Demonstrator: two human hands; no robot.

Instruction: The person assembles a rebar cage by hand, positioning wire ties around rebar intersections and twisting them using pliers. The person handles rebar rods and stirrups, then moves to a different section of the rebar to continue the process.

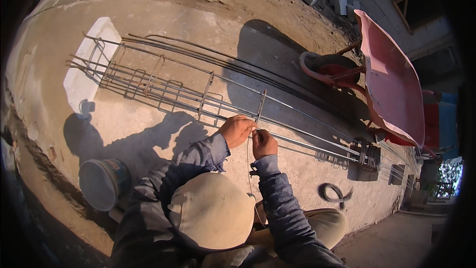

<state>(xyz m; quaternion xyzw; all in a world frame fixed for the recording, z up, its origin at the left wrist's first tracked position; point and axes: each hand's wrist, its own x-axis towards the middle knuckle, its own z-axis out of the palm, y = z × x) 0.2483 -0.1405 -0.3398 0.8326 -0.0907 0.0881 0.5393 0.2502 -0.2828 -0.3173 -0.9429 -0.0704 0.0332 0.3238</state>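
A long reinforcing-bar cage [186, 87] lies slantwise on the concrete, made of long bars with square stirrups spaced along it. My left hand [237, 130] is closed in a pinch at the near long bar, beside the foot of a stirrup [261, 106]. Close against it, my right hand [264, 145] is also closed, its fingertips curled together just below the same joint. A thin strand [248, 161] hangs down from between the hands toward my lap. The fingers hide whatever they grip at the joint.
Bundled stirrups [368, 155] sit around the bars' right end. A dark wire coil [343, 199] lies on the floor at right. A white slab [74, 85] is under the cage's left end. A bucket [123, 181] lies at left, and a red wheelbarrow [391, 77] stands at far right.
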